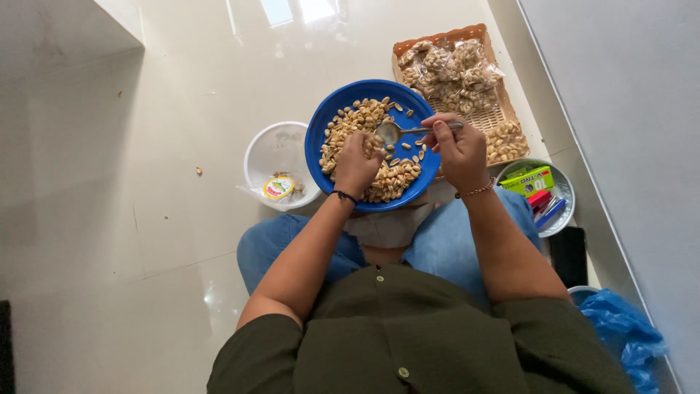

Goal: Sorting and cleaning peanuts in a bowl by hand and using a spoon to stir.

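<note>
Left hand (357, 162) fisted in peanuts (364, 120); right hand (458, 149) holds spoon (397, 132).

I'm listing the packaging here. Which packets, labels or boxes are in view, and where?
Clear packets of nuts: piled in the woven tray, beyond the blue bowl.
Round yellow-and-red label: inside the white tub, left of the bowl.
Green box: rectangular, in the grey round container on the right.
</note>
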